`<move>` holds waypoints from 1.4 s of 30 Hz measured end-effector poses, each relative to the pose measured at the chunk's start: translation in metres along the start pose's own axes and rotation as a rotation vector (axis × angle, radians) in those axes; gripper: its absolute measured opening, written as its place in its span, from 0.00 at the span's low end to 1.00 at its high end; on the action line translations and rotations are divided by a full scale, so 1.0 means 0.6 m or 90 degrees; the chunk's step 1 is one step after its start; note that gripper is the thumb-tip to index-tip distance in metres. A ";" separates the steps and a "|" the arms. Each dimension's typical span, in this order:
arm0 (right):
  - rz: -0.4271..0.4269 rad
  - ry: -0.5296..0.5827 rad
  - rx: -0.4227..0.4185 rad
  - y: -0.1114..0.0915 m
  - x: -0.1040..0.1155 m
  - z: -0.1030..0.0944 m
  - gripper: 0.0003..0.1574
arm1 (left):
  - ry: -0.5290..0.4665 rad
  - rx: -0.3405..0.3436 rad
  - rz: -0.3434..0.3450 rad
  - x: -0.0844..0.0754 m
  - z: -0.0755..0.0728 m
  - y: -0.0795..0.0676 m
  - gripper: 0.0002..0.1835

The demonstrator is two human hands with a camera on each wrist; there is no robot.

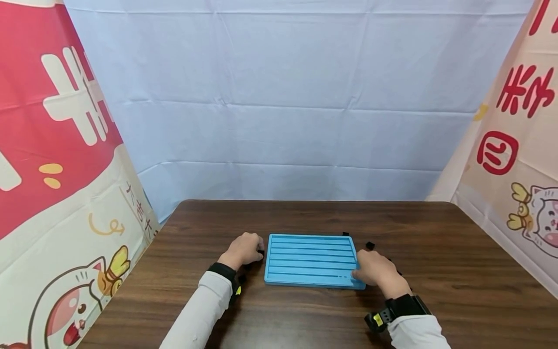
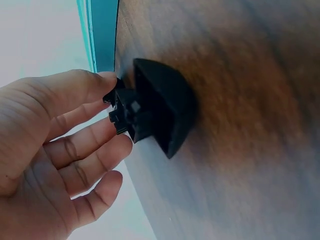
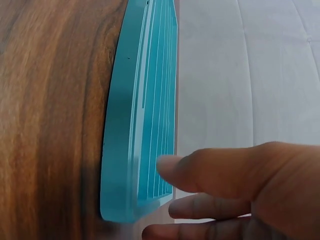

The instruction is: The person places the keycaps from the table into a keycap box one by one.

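A flat blue tray (image 1: pixel 310 261) with raised lengthwise ribs lies on the table. At its left end my left hand (image 1: pixel 245 249) pinches a small black plastic piece (image 2: pixel 162 107) between thumb and fingers. In the left wrist view that piece has a hollow, flared end and a narrow notched stem. My right hand (image 1: pixel 376 269) grips the tray's right end. Its thumb (image 3: pixel 172 167) reaches over the rim while the other fingers lie along the outside, partly hidden.
More small black pieces lie beyond the tray's far right corner, one of them (image 1: pixel 370 245) close to my right hand. The dark wooden table (image 1: pixel 305 317) ends at a pale blue cloth (image 1: pixel 283 121). Printed cloths hang at both sides.
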State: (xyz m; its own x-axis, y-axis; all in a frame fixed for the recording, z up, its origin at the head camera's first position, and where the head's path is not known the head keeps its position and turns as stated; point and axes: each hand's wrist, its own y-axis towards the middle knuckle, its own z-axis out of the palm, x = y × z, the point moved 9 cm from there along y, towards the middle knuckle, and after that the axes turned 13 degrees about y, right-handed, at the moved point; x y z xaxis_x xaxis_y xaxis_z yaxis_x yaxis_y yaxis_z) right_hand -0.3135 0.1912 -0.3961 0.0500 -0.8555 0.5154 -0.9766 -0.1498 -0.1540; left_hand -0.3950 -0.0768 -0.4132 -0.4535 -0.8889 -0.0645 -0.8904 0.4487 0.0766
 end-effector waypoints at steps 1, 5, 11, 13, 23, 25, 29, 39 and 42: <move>0.002 0.004 0.001 -0.001 -0.001 0.001 0.12 | 0.000 0.002 0.000 0.000 0.001 -0.001 0.08; 0.018 0.011 0.008 -0.002 -0.007 0.004 0.08 | 0.001 0.004 0.004 -0.002 0.003 -0.002 0.08; 0.033 0.008 0.008 -0.004 -0.013 0.004 0.08 | -0.003 0.009 0.004 -0.004 0.000 -0.003 0.08; 0.033 0.008 0.005 -0.005 -0.014 0.004 0.08 | -0.001 0.014 -0.003 -0.002 0.001 -0.003 0.08; 0.052 0.005 -0.006 -0.006 -0.018 0.003 0.06 | 0.002 0.005 -0.013 0.007 -0.002 -0.005 0.06; 0.053 0.009 -0.010 -0.007 -0.017 0.003 0.06 | 0.001 -0.002 -0.013 0.009 -0.004 -0.005 0.06; 0.062 0.026 -0.021 -0.006 -0.017 0.006 0.08 | 0.004 -0.016 -0.017 0.015 -0.009 -0.007 0.06; 0.105 0.068 -0.045 -0.004 -0.023 0.015 0.02 | 0.003 -0.013 -0.024 0.022 -0.009 -0.013 0.04; 0.112 0.076 -0.049 -0.002 -0.024 0.016 0.01 | -0.005 -0.015 -0.023 0.023 -0.010 -0.012 0.04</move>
State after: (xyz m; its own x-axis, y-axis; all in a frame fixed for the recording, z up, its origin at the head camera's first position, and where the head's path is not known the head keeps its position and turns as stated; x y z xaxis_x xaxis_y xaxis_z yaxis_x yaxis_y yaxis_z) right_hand -0.3108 0.1990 -0.4117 -0.1434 -0.7993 0.5835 -0.9814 0.0386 -0.1883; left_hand -0.3945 -0.0930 -0.4085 -0.4216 -0.9036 -0.0755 -0.9050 0.4142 0.0968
